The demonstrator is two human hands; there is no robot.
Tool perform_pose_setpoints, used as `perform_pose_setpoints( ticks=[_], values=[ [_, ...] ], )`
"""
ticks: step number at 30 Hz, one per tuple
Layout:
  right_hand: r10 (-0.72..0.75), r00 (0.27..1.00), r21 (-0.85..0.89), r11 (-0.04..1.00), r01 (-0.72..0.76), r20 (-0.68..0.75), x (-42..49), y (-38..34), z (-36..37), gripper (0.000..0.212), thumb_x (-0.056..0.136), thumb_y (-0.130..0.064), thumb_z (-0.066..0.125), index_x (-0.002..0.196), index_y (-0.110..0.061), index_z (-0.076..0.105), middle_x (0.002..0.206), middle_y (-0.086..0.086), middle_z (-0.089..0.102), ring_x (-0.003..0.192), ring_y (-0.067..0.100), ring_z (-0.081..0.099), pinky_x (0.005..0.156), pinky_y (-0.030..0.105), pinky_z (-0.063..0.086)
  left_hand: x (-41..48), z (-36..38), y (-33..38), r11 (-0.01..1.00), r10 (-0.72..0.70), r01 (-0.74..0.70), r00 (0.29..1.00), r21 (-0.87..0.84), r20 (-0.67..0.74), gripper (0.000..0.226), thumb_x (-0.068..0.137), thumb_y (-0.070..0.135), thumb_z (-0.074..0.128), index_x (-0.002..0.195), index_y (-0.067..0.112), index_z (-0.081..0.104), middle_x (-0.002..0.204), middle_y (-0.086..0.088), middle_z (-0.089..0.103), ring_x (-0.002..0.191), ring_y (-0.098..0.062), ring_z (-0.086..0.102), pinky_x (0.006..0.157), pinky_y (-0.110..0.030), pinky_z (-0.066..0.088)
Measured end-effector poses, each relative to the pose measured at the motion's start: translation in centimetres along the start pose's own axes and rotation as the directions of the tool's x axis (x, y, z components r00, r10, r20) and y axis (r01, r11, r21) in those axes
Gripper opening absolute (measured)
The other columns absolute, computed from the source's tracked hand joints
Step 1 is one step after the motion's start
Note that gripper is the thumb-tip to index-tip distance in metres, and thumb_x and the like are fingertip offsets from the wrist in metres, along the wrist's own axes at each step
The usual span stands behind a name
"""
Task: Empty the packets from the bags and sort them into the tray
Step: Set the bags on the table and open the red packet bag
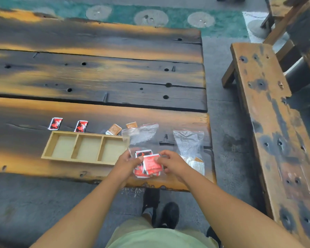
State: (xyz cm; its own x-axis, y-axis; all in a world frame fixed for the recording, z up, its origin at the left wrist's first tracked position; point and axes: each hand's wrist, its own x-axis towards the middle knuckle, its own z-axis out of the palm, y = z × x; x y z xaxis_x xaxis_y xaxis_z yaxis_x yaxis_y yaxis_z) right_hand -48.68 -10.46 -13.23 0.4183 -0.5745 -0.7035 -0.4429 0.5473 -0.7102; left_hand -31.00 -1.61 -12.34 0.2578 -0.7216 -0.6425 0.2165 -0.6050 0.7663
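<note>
Both hands (131, 162) (170, 162) partly hide bagged red packets (150, 165)

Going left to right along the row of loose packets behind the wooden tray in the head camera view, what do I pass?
First red and black packet → second red and black packet → first brown packet → second brown packet, which sits at the edge of a clear bag.

On the table (97, 77), the tray (48, 149) lies left of two bags. Four packets lie behind the tray: two (55, 123) (81, 126) at its left, two (113, 129) (131, 125) at its right. The near bag (143, 138) lies between the hands; the other bag (189, 142) lies to its right.
</note>
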Motion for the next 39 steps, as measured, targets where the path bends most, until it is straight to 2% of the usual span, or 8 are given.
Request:
perform_pose_setpoints(
  ticks=[3, 8, 15, 18, 22, 27, 32, 39],
  values=[
    [-0.011, 0.995, 0.041, 0.999, 0.007, 0.098, -0.4, -0.8, 0.5, 0.031, 0.09, -0.017, 0.072, 0.118, -0.009, 0.062, 0.114, 0.016, 0.071, 0.098, 0.028, 0.072, 0.088, 0.044, 0.06, -1.7, -0.4, 0.5, 0.998, 0.044, -0.043, 0.999, -0.049, 0.001, 0.038, 0.093, 0.006, 0.064, 0.124, 0.028, 0.061, 0.117, -0.018, 0.069, 0.096, -0.038, 0.072, 0.074, -0.045, 0.061],
    [0.024, 0.96, 0.079, 0.996, -0.048, 0.278, -1.4, -1.9, 2.8, 0.02, 0.096, -0.001, 0.061, 0.115, -0.002, 0.057, 0.099, 0.014, 0.07, 0.079, 0.021, 0.072, 0.06, 0.032, 0.061, -4.6, -1.7, -0.3, 0.988, 0.065, -0.077, 0.994, -0.137, -0.092, 0.054, 0.093, 0.004, 0.066, 0.132, 0.038, 0.052, 0.112, -0.02, 0.071, 0.083, -0.036, 0.073, 0.08, -0.051, 0.059],
    [0.004, 0.939, 0.045, 0.999, -0.021, 0.344, -1.3, -2.5, 7.4, 0.024, 0.093, -0.002, 0.065, 0.117, -0.006, 0.061, 0.098, 0.013, 0.074, 0.078, 0.021, 0.076, 0.061, 0.035, 0.06, -7.4, -5.1, -1.5, 0.958, 0.07, -0.129, 0.971, -0.257, -0.23, 0.055, 0.092, 0.002, 0.067, 0.135, 0.031, 0.05, 0.131, -0.019, 0.06, 0.094, -0.036, 0.073, 0.078, -0.049, 0.061],
    [-0.015, 0.949, 0.038, 0.999, 0.004, 0.315, -1.0, -2.8, 9.0, 0.023, 0.093, -0.003, 0.066, 0.114, -0.01, 0.063, 0.098, 0.011, 0.075, 0.081, 0.022, 0.076, 0.067, 0.037, 0.062, -7.2, -6.5, -1.5, 0.958, 0.068, -0.13, 0.969, -0.257, -0.237, 0.051, 0.092, 0.002, 0.067, 0.131, 0.032, 0.054, 0.129, -0.018, 0.062, 0.099, -0.038, 0.072, 0.088, -0.056, 0.057],
    [-0.024, 0.964, 0.058, 0.998, 0.008, 0.265, 0.4, -3.4, 11.4, 0.021, 0.093, -0.003, 0.065, 0.112, -0.01, 0.064, 0.105, 0.014, 0.075, 0.092, 0.029, 0.074, 0.087, 0.052, 0.06, -6.0, -9.2, -0.9, 0.965, 0.069, -0.119, 0.975, -0.232, -0.211, 0.051, 0.09, 0.006, 0.07, 0.127, 0.037, 0.057, 0.123, -0.017, 0.068, 0.094, -0.037, 0.074, 0.084, -0.053, 0.059],
    [-0.018, 0.983, 0.074, 0.997, 0.004, 0.184, 1.9, -5.0, 15.7, 0.015, 0.093, -0.009, 0.067, 0.108, -0.013, 0.066, 0.103, 0.011, 0.077, 0.093, 0.028, 0.075, 0.087, 0.05, 0.06, -3.8, -14.7, 0.3, 0.981, 0.069, -0.093, 0.987, -0.171, -0.142, 0.051, 0.089, 0.006, 0.071, 0.125, 0.041, 0.059, 0.114, -0.019, 0.071, 0.089, -0.042, 0.073, 0.084, -0.062, 0.057],
    [-0.022, 0.996, 0.062, 0.998, 0.016, 0.085, 3.1, -6.8, 21.2, 0.024, 0.092, -0.015, 0.07, 0.116, -0.014, 0.065, 0.105, 0.009, 0.077, 0.095, 0.027, 0.075, 0.092, 0.052, 0.058, -2.0, -20.6, 1.6, 0.988, 0.06, -0.068, 0.996, -0.139, -0.061, 0.049, 0.092, 0.002, 0.066, 0.131, 0.03, 0.053, 0.113, -0.018, 0.071, 0.082, -0.034, 0.075, 0.064, -0.039, 0.061],
    [-0.024, 0.999, 0.065, 0.998, 0.026, -0.023, 3.5, -8.4, 27.6, 0.017, 0.094, -0.013, 0.068, 0.11, -0.01, 0.065, 0.1, 0.008, 0.077, 0.087, 0.022, 0.077, 0.078, 0.037, 0.062, -0.8, -27.8, 1.9, 0.995, 0.065, -0.06, 0.996, -0.079, 0.065, 0.051, 0.093, 0.005, 0.066, 0.132, 0.035, 0.053, 0.116, -0.019, 0.065, 0.081, -0.035, 0.076, 0.055, -0.036, 0.06]
  ],
)
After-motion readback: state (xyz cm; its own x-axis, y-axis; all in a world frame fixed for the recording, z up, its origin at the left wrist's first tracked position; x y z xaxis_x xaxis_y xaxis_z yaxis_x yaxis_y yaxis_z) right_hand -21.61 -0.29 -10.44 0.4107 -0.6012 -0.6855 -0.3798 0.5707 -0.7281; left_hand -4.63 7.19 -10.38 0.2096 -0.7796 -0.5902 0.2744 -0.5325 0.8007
